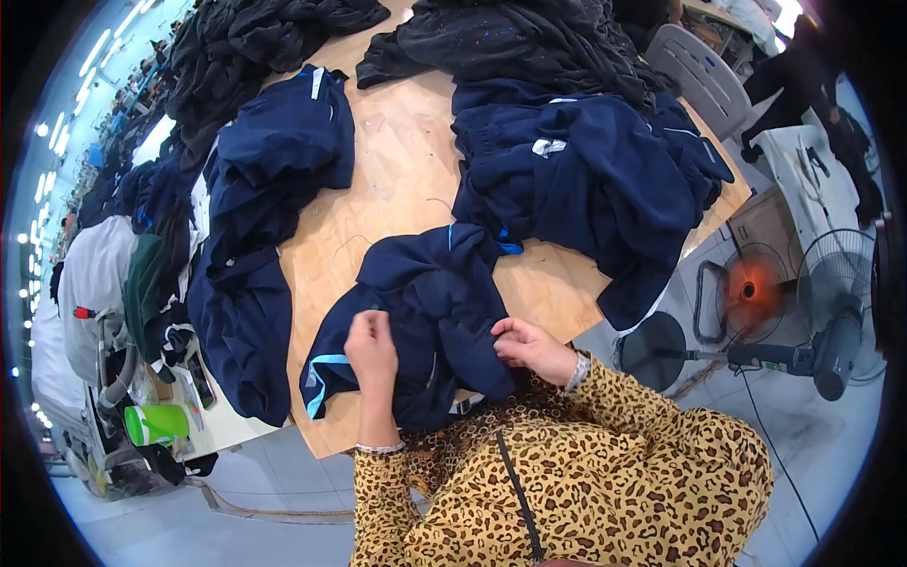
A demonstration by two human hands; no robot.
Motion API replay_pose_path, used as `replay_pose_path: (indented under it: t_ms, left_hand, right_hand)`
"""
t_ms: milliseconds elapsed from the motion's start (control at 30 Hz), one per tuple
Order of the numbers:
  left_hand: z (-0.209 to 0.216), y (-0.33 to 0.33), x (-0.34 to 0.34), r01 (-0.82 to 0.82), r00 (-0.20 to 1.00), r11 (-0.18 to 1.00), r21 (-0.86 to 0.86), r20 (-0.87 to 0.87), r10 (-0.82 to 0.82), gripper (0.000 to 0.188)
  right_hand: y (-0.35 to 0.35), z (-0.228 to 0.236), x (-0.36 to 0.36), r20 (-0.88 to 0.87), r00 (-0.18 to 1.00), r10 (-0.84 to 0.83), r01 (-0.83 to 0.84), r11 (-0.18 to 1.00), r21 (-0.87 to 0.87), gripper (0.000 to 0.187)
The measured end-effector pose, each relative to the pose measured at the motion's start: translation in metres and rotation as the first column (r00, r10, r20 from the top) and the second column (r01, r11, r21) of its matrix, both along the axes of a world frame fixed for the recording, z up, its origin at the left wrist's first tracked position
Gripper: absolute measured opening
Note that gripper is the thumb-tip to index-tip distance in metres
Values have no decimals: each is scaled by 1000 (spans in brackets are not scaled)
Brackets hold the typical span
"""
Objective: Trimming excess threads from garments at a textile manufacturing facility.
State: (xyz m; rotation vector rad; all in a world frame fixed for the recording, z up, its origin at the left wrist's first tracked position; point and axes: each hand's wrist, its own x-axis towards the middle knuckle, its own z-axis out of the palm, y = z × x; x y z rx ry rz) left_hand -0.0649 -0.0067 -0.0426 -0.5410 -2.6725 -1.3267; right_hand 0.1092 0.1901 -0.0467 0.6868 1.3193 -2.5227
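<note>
A navy blue garment (425,302) lies bunched on the wooden table in front of me, with a light blue strip (317,378) along its left side. Over its left part is my left hand (372,348), fingers curled closed; whatever they may pinch is hidden. At the garment's right edge, my right hand (531,351) has its fingers bent together on the cloth. Both my sleeves are leopard-patterned.
Navy garments lie piled at the left (274,161) and right (586,170) of the wooden table (387,142). Dark clothes (510,42) are heaped at the far side. A grey chair (694,80), a fan (831,312) and a bright green container (156,425) stand around it.
</note>
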Motion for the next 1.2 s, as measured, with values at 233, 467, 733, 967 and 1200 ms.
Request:
replay_pose_path:
  t_ms: [233, 467, 733, 967, 1200]
  left_hand:
    - [0, -48, -26, -345, 932, 938, 30, -107, 346, 18]
    - [42, -20, 57, 154, 909, 988, -16, 394, -136, 35]
    - [16, -4, 78, -214, 601, 692, 690, 651, -464, 12]
    - [25, 8, 74, -284, 525, 665, 691, 693, -495, 10]
    - [14, 6, 67, -383, 575, 660, 646, 726, -377, 9]
  right_hand:
    - [-4, -8, -23, 43, 940, 339, -337, 941, -39, 46]
    - [-30, 6, -22, -47, 906, 420, -219, 560, 799, 50]
    - [-40, 25, -22, -207, 947, 246, -185, 943, 277, 49]
    - [-39, 33, -22, -123, 992, 30, -25, 999, 41, 37]
    - [-28, 28, -26, -21, 999, -32, 28, 983, -180, 27]
